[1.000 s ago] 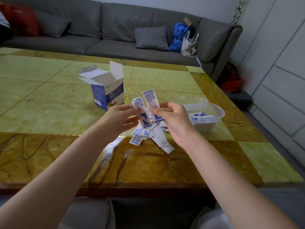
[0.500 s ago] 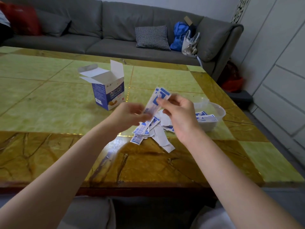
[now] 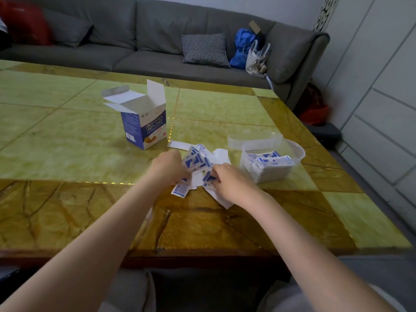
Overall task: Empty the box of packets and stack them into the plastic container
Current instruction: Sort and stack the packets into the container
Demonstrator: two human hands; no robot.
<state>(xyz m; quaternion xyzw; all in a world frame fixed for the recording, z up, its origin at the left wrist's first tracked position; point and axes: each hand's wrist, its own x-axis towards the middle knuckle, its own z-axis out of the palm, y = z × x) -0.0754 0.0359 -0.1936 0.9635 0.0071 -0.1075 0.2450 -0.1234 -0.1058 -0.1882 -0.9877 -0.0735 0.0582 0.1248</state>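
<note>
**Operator:** Left hand [image 3: 167, 165] grips a small fan of blue-and-white packets [image 3: 196, 160], fingers curled round them, just above the loose pile [image 3: 180, 189] on the counter [image 3: 67, 149]. I have lowered both hands; half a second ago they held packets raised well above the pile.

**Checker:** State of the right hand?

**Operator:** Right hand [image 3: 229, 183] is down on the near right side of the pile, fingers bent onto a packet there. Motion blur prevents me from confirming a pinch, so I report its grip as undetermined.

**Checker:** Location of the task items?

**Operator:** Cardboard box [image 3: 144, 122] stands upright with flaps open, beyond the pile and apart from it; its inside is hidden from me. Clear plastic container [image 3: 299, 152] sits just right of the pile and already carries a flat stack of packets. Its lid [image 3: 254, 139] lies behind it.

**Checker:** Meaning for the task?

**Operator:** I judge this as a gathering step: more packets are being added to the held bundle before transfer. Stacking is partly done; the pile on the counter remains.
</note>
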